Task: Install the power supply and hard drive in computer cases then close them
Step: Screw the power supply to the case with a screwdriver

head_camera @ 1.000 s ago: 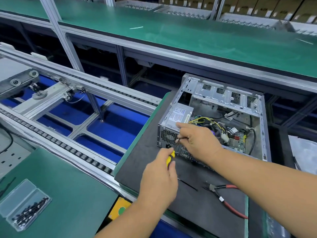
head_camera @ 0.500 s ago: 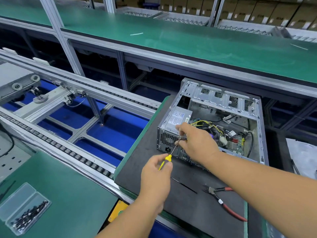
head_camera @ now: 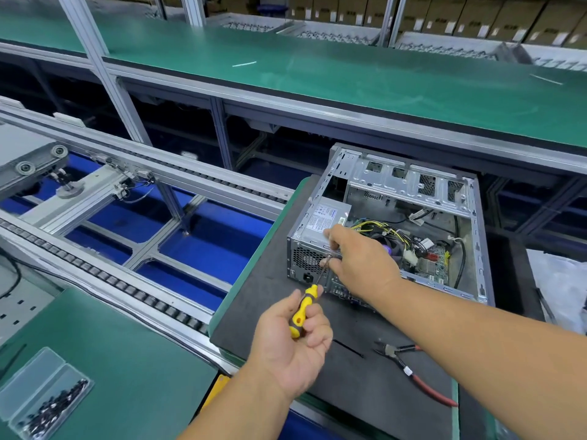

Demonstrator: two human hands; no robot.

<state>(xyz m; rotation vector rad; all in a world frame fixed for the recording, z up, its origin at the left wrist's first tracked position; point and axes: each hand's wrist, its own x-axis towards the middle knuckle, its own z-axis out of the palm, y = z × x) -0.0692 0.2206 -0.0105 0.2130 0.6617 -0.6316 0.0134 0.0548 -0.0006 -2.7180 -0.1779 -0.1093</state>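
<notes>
Red-handled pliers and a black cable tie lie on the dark mat; a clear box of screws sits on the green table.

Camera: one wide-angle view, worn on my head.
Facing: forward and down over my own forearms, toward the open computer case on the dark mat.
Nearness: close; my hands fill the lower middle, the case sits at arm's reach.
Edges: conveyor rails left, green tabletop beyond.
</notes>
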